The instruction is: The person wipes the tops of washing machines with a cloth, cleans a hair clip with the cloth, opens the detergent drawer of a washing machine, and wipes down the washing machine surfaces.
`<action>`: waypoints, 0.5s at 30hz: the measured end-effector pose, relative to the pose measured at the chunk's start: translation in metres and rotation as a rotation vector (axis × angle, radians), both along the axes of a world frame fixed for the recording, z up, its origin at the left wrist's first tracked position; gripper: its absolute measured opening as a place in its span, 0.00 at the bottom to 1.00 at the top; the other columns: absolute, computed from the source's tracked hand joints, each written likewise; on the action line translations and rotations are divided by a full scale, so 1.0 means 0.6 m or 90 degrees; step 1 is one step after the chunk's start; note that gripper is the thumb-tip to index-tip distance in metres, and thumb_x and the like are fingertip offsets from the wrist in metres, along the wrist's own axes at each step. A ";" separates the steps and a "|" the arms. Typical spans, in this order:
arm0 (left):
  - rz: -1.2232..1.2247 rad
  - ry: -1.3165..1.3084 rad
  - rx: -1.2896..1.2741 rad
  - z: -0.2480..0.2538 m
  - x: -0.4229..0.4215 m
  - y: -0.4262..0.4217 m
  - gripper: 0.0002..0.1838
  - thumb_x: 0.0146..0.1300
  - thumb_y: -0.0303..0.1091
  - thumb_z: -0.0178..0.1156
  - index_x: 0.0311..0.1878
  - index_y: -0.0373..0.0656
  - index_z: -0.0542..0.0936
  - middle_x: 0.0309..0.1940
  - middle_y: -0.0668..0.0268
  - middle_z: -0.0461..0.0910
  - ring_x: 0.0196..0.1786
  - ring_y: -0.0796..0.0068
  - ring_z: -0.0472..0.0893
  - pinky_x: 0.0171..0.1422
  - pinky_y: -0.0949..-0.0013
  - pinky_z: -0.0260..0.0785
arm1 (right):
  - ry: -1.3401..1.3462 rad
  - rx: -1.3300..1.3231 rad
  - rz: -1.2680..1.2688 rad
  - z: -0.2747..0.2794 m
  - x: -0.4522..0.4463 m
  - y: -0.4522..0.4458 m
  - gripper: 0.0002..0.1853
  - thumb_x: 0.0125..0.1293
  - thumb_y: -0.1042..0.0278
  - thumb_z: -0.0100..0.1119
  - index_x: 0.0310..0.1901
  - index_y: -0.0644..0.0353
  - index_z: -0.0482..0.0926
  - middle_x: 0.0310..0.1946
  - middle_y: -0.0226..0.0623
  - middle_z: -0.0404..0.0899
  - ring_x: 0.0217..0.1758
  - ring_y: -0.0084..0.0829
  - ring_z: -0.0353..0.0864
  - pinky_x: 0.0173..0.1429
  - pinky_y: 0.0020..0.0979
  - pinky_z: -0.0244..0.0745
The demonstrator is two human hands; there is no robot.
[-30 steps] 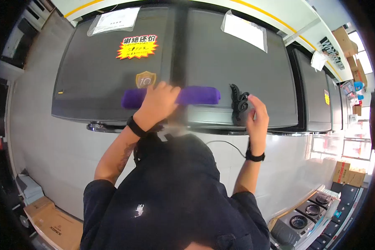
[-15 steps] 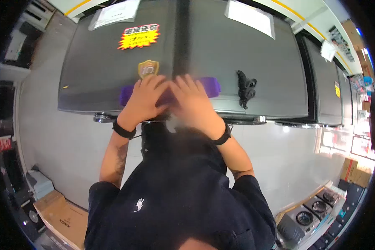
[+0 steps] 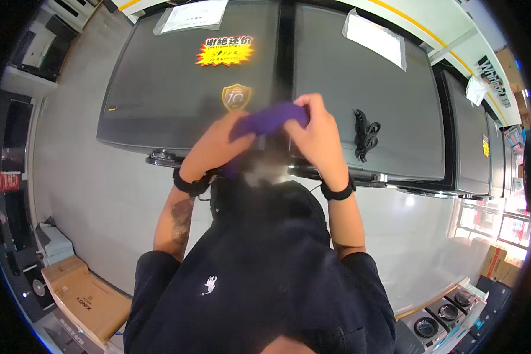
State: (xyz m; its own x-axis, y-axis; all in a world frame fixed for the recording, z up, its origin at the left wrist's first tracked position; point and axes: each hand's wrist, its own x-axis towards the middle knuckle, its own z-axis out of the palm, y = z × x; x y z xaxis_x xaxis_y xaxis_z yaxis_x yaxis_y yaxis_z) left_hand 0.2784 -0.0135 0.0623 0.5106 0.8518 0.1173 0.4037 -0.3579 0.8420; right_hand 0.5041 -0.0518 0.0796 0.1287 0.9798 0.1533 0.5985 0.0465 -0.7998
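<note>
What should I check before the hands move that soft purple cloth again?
1. Left hand on the soft purple cloth: ok.
2. Right hand on it too: ok.
3. Curly black shiny piece apart from both hands: ok, it lies beyond the right hand.
4. Spiky yellow paper sign with red edges uncovered: ok.
5. Cloth neatly rolled: cannot tell, it's blurry and partly hidden.

The purple cloth, soft and bunched into a thick, motion-blurred roll, arched between the left hand and the right hand. Its right end sat in the right hand's pinch; its left end was partly hidden by the left hand, below which more purple showed.
</note>
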 end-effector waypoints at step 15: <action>0.111 -0.660 -0.439 -0.039 0.131 -0.016 0.25 0.76 0.53 0.53 0.65 0.44 0.71 0.56 0.63 0.79 0.56 0.70 0.80 0.58 0.63 0.76 | 0.273 0.066 0.091 -0.039 -0.060 -0.023 0.35 0.74 0.56 0.51 0.73 0.72 0.58 0.75 0.57 0.59 0.79 0.53 0.57 0.80 0.46 0.51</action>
State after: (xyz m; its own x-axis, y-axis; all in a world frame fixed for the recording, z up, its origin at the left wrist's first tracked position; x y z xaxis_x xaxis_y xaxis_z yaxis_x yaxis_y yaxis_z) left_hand 0.3568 -0.0229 0.0392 0.3195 0.9422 -0.1012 -0.5603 0.2739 0.7817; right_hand 0.4683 -0.0658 0.0564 0.0665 0.9745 0.2143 0.1969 0.1978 -0.9603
